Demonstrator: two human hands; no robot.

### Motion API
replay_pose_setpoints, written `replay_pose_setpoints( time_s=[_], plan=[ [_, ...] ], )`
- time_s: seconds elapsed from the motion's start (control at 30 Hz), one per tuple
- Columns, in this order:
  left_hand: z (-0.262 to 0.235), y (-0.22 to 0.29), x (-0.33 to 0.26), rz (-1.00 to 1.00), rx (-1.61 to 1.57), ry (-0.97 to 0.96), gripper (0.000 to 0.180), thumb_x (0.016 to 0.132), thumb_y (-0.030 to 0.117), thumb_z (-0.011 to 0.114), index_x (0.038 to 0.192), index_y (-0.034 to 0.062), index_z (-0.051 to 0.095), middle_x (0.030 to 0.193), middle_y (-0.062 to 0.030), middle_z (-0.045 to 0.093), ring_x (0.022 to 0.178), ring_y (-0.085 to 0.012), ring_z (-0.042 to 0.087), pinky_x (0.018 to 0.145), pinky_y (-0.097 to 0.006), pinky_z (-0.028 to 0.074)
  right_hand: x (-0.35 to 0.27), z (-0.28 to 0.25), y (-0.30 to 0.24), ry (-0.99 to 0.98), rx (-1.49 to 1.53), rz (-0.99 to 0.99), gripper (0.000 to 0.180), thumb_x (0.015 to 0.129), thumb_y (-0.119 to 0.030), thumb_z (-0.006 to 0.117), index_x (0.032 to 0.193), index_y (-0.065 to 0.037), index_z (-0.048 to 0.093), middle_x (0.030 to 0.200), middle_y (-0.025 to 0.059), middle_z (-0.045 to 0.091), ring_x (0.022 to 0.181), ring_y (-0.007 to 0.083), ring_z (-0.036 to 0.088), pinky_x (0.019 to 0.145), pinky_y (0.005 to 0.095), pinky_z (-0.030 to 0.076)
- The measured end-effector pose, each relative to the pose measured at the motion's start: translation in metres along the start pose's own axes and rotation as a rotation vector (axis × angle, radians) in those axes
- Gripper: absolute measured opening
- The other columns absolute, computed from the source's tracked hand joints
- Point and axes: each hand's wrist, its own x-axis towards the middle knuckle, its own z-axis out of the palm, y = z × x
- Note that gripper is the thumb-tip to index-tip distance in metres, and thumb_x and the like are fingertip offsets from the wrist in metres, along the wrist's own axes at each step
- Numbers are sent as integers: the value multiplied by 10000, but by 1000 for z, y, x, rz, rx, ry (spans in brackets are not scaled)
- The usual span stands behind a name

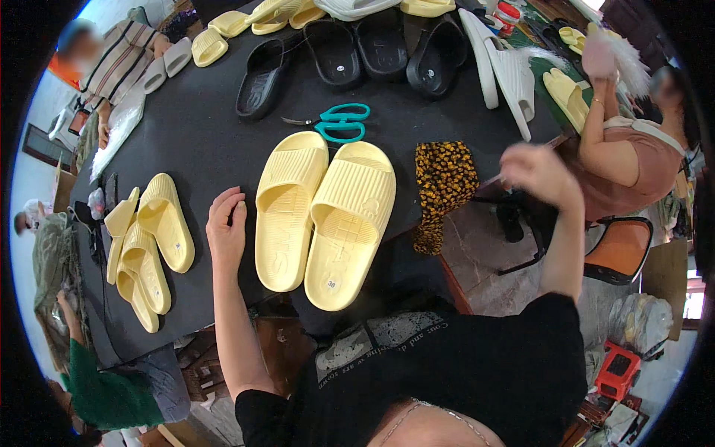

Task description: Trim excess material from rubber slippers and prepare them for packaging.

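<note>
Two pale yellow slide sandals lie side by side on the dark table in front of me, the left slide and the right slide, toes pointing away. My left hand rests beside the left slide with loosely bent fingers and nothing visible in it. Off the table's right side, my right hand is raised and smeared by motion, so its fingers cannot be made out. Nearest to it lies a black-and-yellow patterned cloth at the table edge. Scissors with teal handles lie just beyond the slides.
Several black slides line the far side, with white slides to their right. More yellow slides lie at left on the table. Co-workers sit at left and right. An orange-backed chair stands at right.
</note>
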Motion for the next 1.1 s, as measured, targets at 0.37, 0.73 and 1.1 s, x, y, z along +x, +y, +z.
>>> replay_pose_setpoints(
  time_s=[0.37,0.73,1.1],
  plan=[
    [-3,4,1,29,32,-22,157,882,73,580,1002,11,658,1154,-94,624,1062,-243,581,910,-322,459,-32,211,25,173,857,242,340,873,-205,647,1124,18,593,1001,47,652,945,144,568,840,321,464],
    [-8,89,-5,215,-64,123,230,863,17,592,1090,-8,621,1113,-132,629,1019,-269,610,875,-338,481,-16,108,-32,201,1621,15,293,933,-162,541,1183,-10,553,1129,92,638,1002,204,625,899,378,498],
    [42,192,14,876,-47,66,816,597,162,791,1334,176,440,1443,-261,306,1210,-397,448,978,-474,389,98,22,-132,-101,2142,-480,358,999,-225,365,1186,0,571,1148,166,638,1031,284,638,911,429,516]
  ],
)
